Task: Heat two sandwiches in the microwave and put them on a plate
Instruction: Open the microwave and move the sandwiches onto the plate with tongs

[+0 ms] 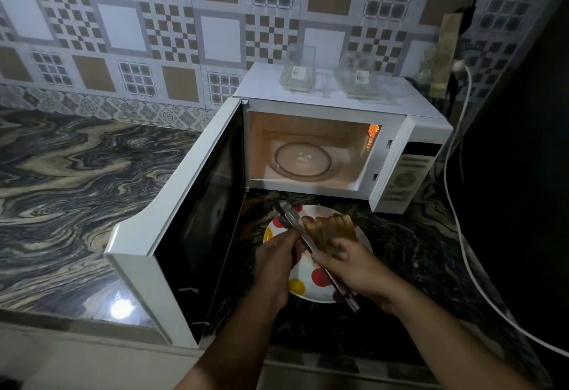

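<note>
Now: microwave [311, 131] door swung left, cavity empty. Left hand [277, 262] pinches tongs [303, 235]; right hand [354, 269] grips their handle end, probably steadying. Sandwiches [331, 229] lie on plate [308, 292] on counter [409, 254].

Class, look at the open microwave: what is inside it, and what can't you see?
Inside the microwave only the glass turntable shows, bare and lit. The sandwiches sit outside on the spotted plate. The door hides none of the cavity; its ceiling is out of view.
</note>
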